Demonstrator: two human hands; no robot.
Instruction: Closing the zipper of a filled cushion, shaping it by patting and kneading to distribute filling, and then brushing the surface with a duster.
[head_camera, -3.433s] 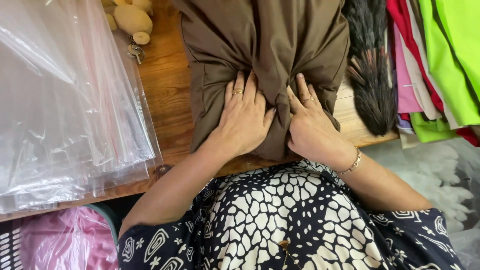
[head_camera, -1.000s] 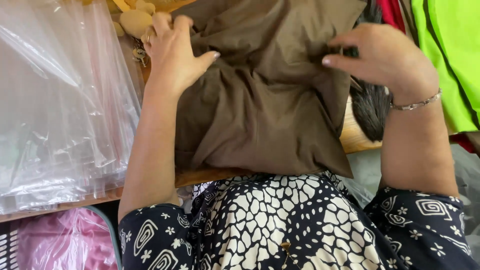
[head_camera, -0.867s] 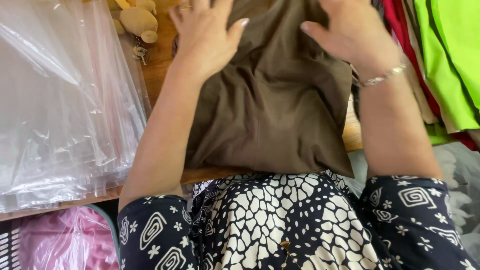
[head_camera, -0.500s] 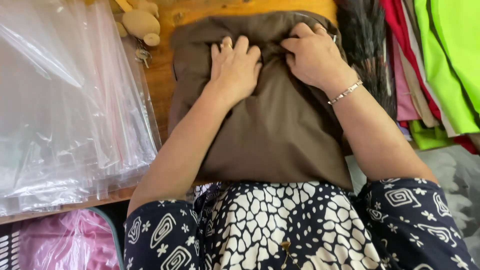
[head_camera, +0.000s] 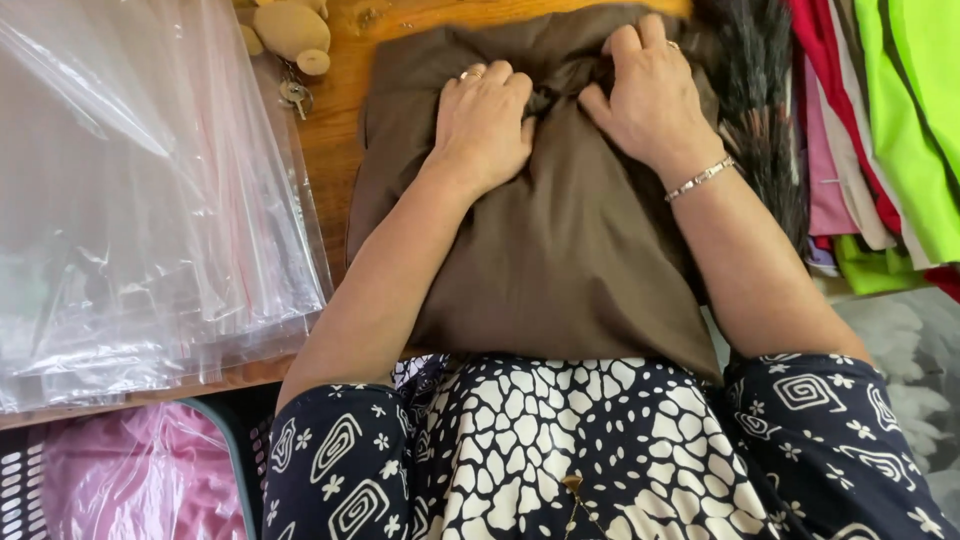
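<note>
The left hand (head_camera: 482, 125) and right hand (head_camera: 650, 95) pressed down on a folded brown cloth (head_camera: 560, 240) lying on the wooden table (head_camera: 330, 150), fingers curled and clutching bunched fabric between them. Clear plastic bags (head_camera: 140, 200) lay well left of the fingers; bright clothes (head_camera: 890, 130) lay to their right.

Brown cloth (head_camera: 560, 250), folded, flat on the wooden table

It is a plain, dark olive-brown fabric folded into a rough rectangle, its near edge hanging over the table's front edge toward the person. The lower part lies smooth; the far end is bunched into creases at the middle, where the folds gather. Its left side shows layered, slightly uneven edges.
</note>
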